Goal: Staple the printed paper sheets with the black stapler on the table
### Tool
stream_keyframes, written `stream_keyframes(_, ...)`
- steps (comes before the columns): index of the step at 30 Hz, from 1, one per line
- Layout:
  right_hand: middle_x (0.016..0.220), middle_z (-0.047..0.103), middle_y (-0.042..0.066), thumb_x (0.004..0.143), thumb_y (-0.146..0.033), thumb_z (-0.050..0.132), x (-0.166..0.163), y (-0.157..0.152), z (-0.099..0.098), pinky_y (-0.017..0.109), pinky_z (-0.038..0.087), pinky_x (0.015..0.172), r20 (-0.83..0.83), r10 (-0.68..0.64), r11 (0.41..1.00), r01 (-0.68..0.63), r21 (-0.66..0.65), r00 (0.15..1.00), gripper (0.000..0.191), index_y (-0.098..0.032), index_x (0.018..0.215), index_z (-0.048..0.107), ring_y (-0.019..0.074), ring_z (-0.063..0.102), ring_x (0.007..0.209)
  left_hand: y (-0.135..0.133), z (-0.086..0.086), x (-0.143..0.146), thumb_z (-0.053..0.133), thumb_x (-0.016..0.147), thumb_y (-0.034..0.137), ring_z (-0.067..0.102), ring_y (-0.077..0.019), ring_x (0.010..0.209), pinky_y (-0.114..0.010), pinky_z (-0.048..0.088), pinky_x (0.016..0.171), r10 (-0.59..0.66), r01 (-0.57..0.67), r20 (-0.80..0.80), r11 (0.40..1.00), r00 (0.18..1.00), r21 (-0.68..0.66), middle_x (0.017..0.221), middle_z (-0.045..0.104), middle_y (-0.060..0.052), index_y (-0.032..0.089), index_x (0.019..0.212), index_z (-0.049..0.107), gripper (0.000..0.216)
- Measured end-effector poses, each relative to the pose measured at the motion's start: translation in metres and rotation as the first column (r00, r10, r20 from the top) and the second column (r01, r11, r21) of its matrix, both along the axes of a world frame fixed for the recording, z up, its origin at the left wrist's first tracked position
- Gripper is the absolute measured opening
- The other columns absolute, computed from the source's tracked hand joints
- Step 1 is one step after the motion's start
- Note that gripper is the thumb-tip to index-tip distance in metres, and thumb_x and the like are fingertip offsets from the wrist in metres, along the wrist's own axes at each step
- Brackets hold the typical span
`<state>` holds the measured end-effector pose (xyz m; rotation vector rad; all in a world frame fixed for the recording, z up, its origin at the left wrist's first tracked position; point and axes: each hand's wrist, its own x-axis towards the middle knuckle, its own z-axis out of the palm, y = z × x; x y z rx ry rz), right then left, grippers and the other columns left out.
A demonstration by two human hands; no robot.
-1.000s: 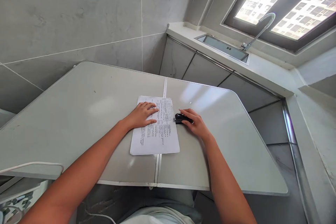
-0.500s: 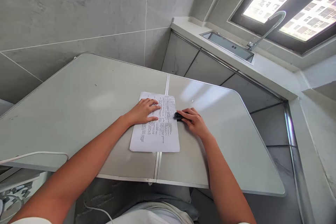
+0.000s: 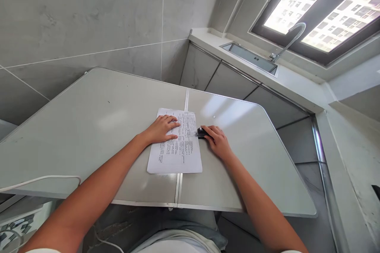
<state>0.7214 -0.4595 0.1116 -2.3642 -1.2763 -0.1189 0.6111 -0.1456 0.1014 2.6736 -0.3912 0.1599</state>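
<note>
Printed sheets of paper (image 3: 175,162) lie on the table, partly across its middle seam. My left hand (image 3: 162,128) rests on the left side of the paper, fingers spread and pointing right. A small black stapler (image 3: 202,133) is in my right hand (image 3: 218,140), thumb and fingers closed around it. The stapler's front end meets the right edge of the paper. Whether the edge sits between its jaws is too small to tell.
The grey folding table (image 3: 252,174) has a metal seam down its middle. A white cable (image 3: 41,178) crosses its left front edge. Beyond it runs a counter with a sink (image 3: 252,57) and a curved faucet (image 3: 292,39), below a window (image 3: 329,16).
The camera view has shifted slightly. Both hands, the paper and the stapler keep nearly the same places relative to each other.
</note>
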Motion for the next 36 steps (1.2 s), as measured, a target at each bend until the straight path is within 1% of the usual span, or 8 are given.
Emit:
stream_keyframes(8, 0.107, 0.065, 0.013, 0.100, -0.029, 0.043, -0.012, 0.021, -0.008, 0.045, 0.048, 0.085, -0.025, -0.540, 0.810, 0.528, 0.254, 0.841, 0.045, -0.020, 0.141, 0.059, 0.0301, 0.057, 0.097, 0.003, -0.004, 0.002, 0.068, 0.092, 0.053, 0.051, -0.0316, 0.128, -0.048, 0.034, 0.109, 0.003, 0.001, 0.062, 0.998, 0.998, -0.060, 0.140, 0.057, -0.010, 0.027, 0.136, 0.063, 0.051)
stream_keyframes(11, 0.114, 0.065, 0.012, 0.101, -0.028, 0.043, -0.030, 0.052, 0.004, 0.043, 0.048, 0.091, -0.034, -0.426, 0.850, 0.413, 0.328, 0.904, 0.044, -0.022, 0.143, 0.056, 0.0287, 0.058, 0.104, 0.009, 0.002, 0.003, 0.060, 0.099, 0.048, 0.055, -0.0295, 0.118, -0.047, 0.037, 0.103, 0.167, -0.138, 0.194, 0.979, 0.967, -0.153, 0.129, 0.062, -0.011, 0.024, 0.128, 0.067, 0.039)
stream_keyframes(15, 0.108, 0.065, 0.009, 0.100, -0.025, 0.048, -0.062, 0.094, 0.008, 0.037, 0.050, 0.085, -0.163, -0.204, 0.930, 0.243, 0.275, 0.965, 0.040, -0.023, 0.138, 0.059, 0.0253, 0.060, 0.098, 0.023, 0.011, 0.002, 0.052, 0.103, 0.044, 0.055, -0.0260, 0.100, -0.043, 0.040, 0.094, 0.477, -0.320, 0.301, 0.836, 0.826, -0.446, 0.104, 0.064, -0.011, 0.020, 0.105, 0.072, 0.031)
stream_keyframes(18, 0.105, 0.065, 0.009, 0.098, -0.023, 0.050, -0.076, 0.105, 0.004, 0.036, 0.050, 0.083, -0.189, -0.170, 0.950, 0.212, 0.230, 0.967, 0.039, -0.023, 0.135, 0.061, 0.0255, 0.060, 0.096, 0.036, 0.014, 0.000, 0.055, 0.100, 0.050, 0.052, -0.0208, 0.081, -0.036, 0.043, 0.079, 0.472, -0.147, 0.202, 0.603, 0.858, -0.784, 0.080, 0.058, -0.006, 0.020, 0.077, 0.067, 0.040)
stream_keyframes(22, 0.100, 0.063, 0.009, 0.099, -0.025, 0.049, -0.077, 0.080, 0.000, 0.036, 0.050, 0.079, -0.178, -0.182, 0.951, 0.219, 0.217, 0.967, 0.040, -0.022, 0.138, 0.060, 0.0243, 0.058, 0.090, 0.056, 0.015, -0.003, 0.055, 0.098, 0.056, 0.035, -0.0141, 0.056, -0.029, 0.032, 0.053, 0.431, 0.068, 0.043, -0.043, 0.901, -0.997, 0.058, 0.026, 0.002, 0.020, 0.053, 0.031, 0.062)
stream_keyframes(24, 0.098, 0.062, 0.008, 0.100, -0.028, 0.050, -0.074, 0.053, -0.002, 0.036, 0.050, 0.077, -0.169, -0.221, 0.940, 0.256, 0.226, 0.961, 0.039, -0.022, 0.137, 0.061, 0.0235, 0.058, 0.087, 0.065, 0.014, -0.004, 0.061, 0.095, 0.050, 0.028, -0.0120, 0.052, -0.027, 0.026, 0.048, 0.396, 0.102, -0.003, -0.245, 0.918, -0.964, 0.058, 0.019, 0.003, 0.019, 0.054, 0.021, 0.065)
stream_keyframes(29, 0.099, 0.062, 0.008, 0.101, -0.036, 0.051, -0.064, -0.018, -0.009, 0.038, 0.051, 0.079, -0.119, -0.352, 0.894, 0.371, 0.250, 0.928, 0.038, -0.024, 0.136, 0.063, 0.0238, 0.060, 0.088, 0.074, 0.013, -0.004, 0.065, 0.095, 0.036, 0.024, -0.0091, 0.048, -0.025, 0.023, 0.043, 0.431, 0.140, -0.072, -0.439, 0.899, -0.888, 0.057, 0.015, 0.005, 0.019, 0.059, 0.015, 0.064)
stream_keyframes(36, 0.101, 0.064, 0.009, 0.102, -0.037, 0.050, -0.053, -0.045, -0.019, 0.042, 0.053, 0.079, -0.064, -0.356, 0.893, 0.360, 0.271, 0.932, 0.040, -0.025, 0.138, 0.061, 0.0261, 0.061, 0.090, 0.081, 0.008, -0.004, 0.055, 0.103, 0.038, 0.023, -0.0086, 0.044, -0.026, 0.022, 0.042, 0.437, 0.147, -0.110, -0.514, 0.893, -0.845, 0.052, 0.020, 0.005, 0.019, 0.062, 0.015, 0.060)
